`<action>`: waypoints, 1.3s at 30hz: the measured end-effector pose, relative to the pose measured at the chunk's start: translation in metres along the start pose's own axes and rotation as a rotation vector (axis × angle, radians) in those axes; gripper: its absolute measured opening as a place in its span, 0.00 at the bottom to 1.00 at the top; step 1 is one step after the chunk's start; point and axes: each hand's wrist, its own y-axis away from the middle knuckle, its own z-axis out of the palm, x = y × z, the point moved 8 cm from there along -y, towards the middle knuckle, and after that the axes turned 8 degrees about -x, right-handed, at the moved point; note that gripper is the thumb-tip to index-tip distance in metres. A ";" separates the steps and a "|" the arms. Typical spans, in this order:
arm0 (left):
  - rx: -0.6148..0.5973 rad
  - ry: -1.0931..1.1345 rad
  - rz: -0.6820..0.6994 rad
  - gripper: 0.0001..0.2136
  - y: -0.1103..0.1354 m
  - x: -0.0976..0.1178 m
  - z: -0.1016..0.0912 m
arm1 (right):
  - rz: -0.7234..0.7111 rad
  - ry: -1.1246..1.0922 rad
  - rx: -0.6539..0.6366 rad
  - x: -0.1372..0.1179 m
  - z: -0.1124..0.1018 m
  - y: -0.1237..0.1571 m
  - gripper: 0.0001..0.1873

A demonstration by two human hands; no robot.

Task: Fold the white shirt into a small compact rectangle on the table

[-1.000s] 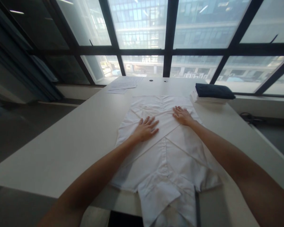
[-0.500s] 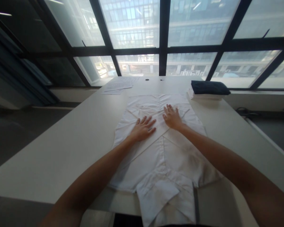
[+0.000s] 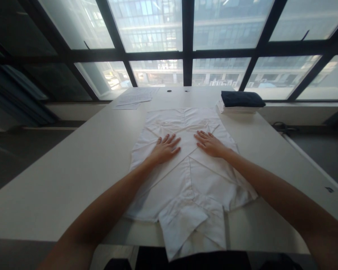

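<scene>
Big windows (image 3: 186, 33) with dark frames fill the wall past the far end of your long white table (image 3: 73, 168). A white shirt (image 3: 186, 176) lies flat on the table right in front of you. Its long side runs straight away from you, and its near end hangs a little over the table edge by your body. Its side parts are folded in toward the middle. Your left hand (image 3: 165, 148) and your right hand (image 3: 211, 143) both rest flat on the far half of the shirt, fingers spread, holding nothing. They lie side by side with a small gap between them, about the same way out. Far off on the right sits a stack of folded clothes (image 3: 239, 102) with a dark one on top. Some papers (image 3: 135, 98) lie far off on the left.
</scene>
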 end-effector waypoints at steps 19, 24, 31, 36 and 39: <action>-0.018 0.009 -0.009 0.29 0.002 -0.005 0.000 | 0.012 -0.026 0.019 -0.005 -0.006 0.008 0.32; -0.019 0.003 -0.007 0.29 0.003 -0.005 0.001 | 0.013 -0.024 0.017 -0.007 -0.006 0.009 0.33; -0.015 -0.029 -0.015 0.29 0.004 -0.005 -0.004 | 0.025 -0.048 0.026 -0.007 -0.007 0.007 0.32; 0.013 -0.082 -0.005 0.28 0.005 -0.009 -0.007 | 0.005 -0.065 0.055 -0.013 -0.013 0.004 0.31; 0.019 -0.111 0.005 0.27 0.004 -0.013 -0.007 | 0.005 -0.056 0.067 -0.016 -0.015 0.002 0.30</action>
